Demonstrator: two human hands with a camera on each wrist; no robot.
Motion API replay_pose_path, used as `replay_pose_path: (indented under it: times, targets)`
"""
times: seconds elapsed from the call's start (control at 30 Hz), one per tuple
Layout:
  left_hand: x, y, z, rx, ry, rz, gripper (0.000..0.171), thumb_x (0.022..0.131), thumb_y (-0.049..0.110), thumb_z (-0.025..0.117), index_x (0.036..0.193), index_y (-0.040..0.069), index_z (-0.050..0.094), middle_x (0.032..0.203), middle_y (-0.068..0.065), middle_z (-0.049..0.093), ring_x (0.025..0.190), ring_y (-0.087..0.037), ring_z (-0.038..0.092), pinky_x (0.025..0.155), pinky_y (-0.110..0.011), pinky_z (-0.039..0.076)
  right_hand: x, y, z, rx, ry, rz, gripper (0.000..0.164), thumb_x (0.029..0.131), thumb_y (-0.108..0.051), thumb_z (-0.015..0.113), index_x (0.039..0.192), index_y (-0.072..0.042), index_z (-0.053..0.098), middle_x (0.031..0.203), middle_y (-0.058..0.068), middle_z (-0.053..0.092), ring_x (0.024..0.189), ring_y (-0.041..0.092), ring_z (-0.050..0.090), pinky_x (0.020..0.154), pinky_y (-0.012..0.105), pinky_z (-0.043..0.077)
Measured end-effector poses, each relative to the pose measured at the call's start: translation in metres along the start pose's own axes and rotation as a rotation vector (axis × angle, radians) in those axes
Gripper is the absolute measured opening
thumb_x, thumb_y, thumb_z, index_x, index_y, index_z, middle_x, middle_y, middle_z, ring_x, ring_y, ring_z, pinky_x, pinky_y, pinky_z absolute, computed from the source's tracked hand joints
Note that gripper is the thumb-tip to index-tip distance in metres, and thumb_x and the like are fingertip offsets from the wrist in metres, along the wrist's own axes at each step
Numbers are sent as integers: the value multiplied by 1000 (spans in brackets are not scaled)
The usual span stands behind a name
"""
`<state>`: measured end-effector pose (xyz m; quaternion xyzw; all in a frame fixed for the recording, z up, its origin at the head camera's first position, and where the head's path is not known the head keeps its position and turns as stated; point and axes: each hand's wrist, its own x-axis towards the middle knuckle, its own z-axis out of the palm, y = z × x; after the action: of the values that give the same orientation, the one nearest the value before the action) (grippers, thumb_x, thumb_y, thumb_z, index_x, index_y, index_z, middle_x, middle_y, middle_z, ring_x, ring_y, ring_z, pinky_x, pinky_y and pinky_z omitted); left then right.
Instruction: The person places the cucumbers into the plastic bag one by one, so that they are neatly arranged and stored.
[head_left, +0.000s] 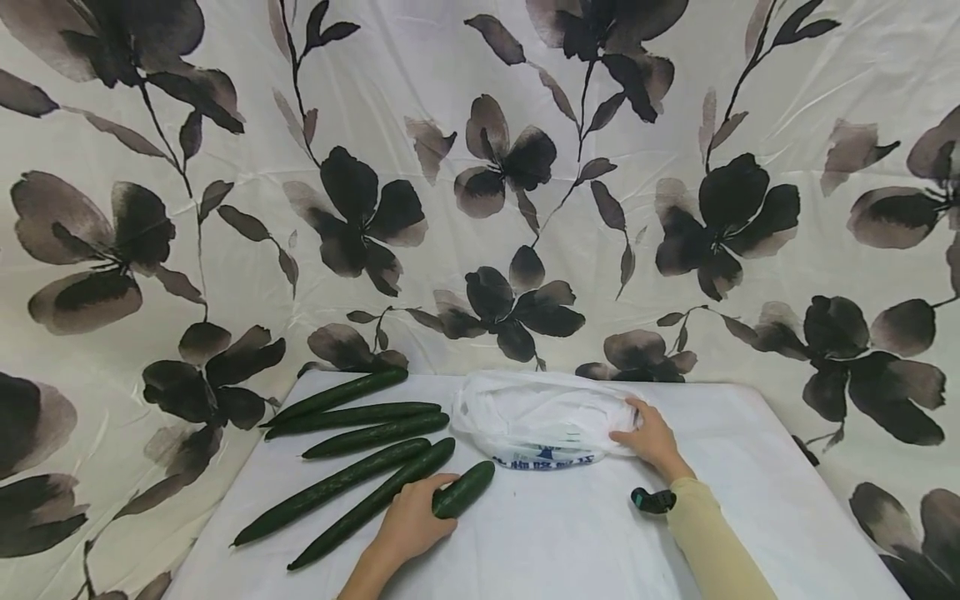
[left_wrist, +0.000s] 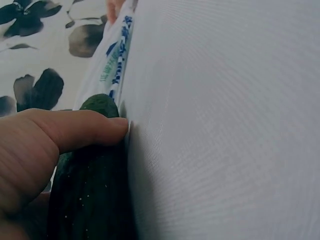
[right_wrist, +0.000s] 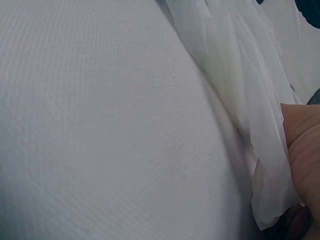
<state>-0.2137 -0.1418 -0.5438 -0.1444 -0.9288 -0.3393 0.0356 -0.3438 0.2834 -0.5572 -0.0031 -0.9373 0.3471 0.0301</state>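
My left hand (head_left: 415, 518) grips a dark green cucumber (head_left: 472, 486), its far end pointing toward the bag. In the left wrist view the thumb lies across the cucumber (left_wrist: 92, 190) near its tip, close over the white cloth. On the right, my right hand (head_left: 654, 437) pinches the edge of a white plastic bag (head_left: 517, 421) with blue and green print. Thin folds of the bag (right_wrist: 270, 195) run beside the right palm (right_wrist: 306, 155) in the right wrist view. That hand's fingertips are partly hidden by the plastic.
Several more cucumbers (head_left: 337, 492) lie side by side, slanting, on the left of the table. A white cloth (head_left: 555, 542) covers the tabletop. Behind it hangs a floral curtain (head_left: 420, 83). A small black device (head_left: 652, 501) sits at the right wrist.
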Motion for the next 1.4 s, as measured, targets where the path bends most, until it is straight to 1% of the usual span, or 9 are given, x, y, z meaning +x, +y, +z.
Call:
replay_pose_path:
  times: [0.23,0.43,0.63,0.77,0.87,1.0,1.17,1.3,1.4]
  targets:
    - [3,5,0,-24,-28,42,59,77,16,80,133,18,58,123,-13,63,111,-33,59,85,-54,48,-2,6,-3,-18,12,37,87,80,-35,79,147,-1,35,146,29,36,131,51,33,105,61,28]
    - [5,11,-4,-13,-92,66,60,85,18,75,139,17,51,130,-13,58,116,-36,55,87,-58,46,-1,3,-5,-11,-6,14,88,79,-28,80,147,2,33,146,31,34,133,51,30,105,62,26]
    - [8,12,-8,67,-158,24,60,86,25,75,141,26,50,122,-13,59,103,-36,59,74,-57,48,5,-2,-5,-14,17,-49,86,78,-20,81,146,4,34,141,30,39,131,48,34,106,60,27]
    - [11,11,-9,63,-143,23,61,85,24,74,141,30,50,111,-6,58,94,-25,57,72,-50,48,8,-6,-6,-10,47,-96,84,77,-16,80,145,6,34,131,27,46,120,43,44,102,60,32]
    - [13,11,-12,34,-136,49,67,79,16,73,140,30,50,110,-2,57,93,-19,52,76,-44,46,10,-8,-6,-6,53,-116,83,78,-13,78,145,8,32,126,26,47,112,42,46,99,60,34]
    - [15,14,-18,20,-160,76,74,72,13,71,140,31,49,116,-2,58,97,-20,51,78,-44,44,10,-8,-6,-1,35,-105,80,81,-11,76,144,8,31,132,30,43,121,46,43,102,61,32]
    - [24,17,-26,36,-162,152,70,78,12,70,141,32,48,120,0,58,103,-20,53,81,-43,45,9,-5,-5,31,18,-113,67,81,-8,74,139,2,42,131,31,43,122,48,42,103,61,30]
    - [37,21,-32,37,-150,233,64,82,10,72,140,26,51,123,2,59,103,-16,55,82,-40,47,8,-3,-3,62,-2,-114,61,82,-6,74,136,1,47,127,32,44,119,47,44,103,61,31]
    - [47,25,-36,52,-154,279,61,83,11,74,139,23,53,129,2,58,111,-17,55,87,-42,47,8,-2,-1,78,-26,-93,61,82,-6,73,137,2,47,134,33,42,126,49,38,105,62,28]
